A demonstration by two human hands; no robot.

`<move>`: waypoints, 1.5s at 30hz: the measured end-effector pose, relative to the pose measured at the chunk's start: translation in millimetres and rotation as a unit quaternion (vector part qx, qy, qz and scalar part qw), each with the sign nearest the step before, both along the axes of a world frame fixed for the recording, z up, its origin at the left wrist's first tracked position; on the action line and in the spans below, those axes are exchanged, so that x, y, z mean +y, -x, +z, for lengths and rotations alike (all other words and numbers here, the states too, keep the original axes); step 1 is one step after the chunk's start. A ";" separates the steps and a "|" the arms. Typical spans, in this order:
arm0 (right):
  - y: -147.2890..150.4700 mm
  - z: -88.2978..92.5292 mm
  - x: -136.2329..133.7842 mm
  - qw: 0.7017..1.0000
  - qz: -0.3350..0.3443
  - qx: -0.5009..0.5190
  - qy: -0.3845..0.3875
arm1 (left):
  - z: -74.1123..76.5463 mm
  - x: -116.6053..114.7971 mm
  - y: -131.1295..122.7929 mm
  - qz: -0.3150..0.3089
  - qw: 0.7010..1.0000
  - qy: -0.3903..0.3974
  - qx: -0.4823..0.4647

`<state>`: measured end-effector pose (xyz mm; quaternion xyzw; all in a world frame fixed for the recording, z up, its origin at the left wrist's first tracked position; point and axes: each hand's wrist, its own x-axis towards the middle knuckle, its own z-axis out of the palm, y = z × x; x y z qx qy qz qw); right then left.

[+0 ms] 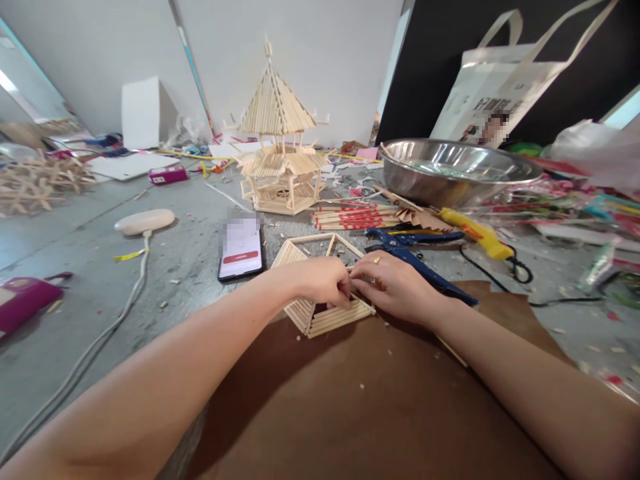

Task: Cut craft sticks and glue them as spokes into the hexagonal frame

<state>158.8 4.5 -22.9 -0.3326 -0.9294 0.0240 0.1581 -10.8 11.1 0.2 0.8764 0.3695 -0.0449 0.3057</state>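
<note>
A hexagonal frame of thin wooden sticks (340, 320) lies on a brown sheet (360, 400), with rows of sticks filling its left and front sections. Over its middle is my left hand (327, 281), fingers curled and pressed together at the frame; whatever they grip is too small to make out. My right hand (395, 283), with a ring on one finger, rests at the frame's right side, its fingertips bent together close to my left fingers. What lies between those fingertips is hidden. Part of the frame's back edge shows beyond both hands.
A stick pagoda (283, 160) stands behind the frame. Left of the frame are a phone (241, 248) and a white corded device (145, 221). Blue cutters (425, 267), a yellow glue gun (475, 233), red-marked sticks (355, 217) and a metal bowl (450, 180) sit to the right.
</note>
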 end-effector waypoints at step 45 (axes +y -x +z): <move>-50.4 29.7 37.4 0.937 -0.343 -0.002 -0.068 | 3.9 -2.5 0.1 0.023 1.000 0.017 -0.008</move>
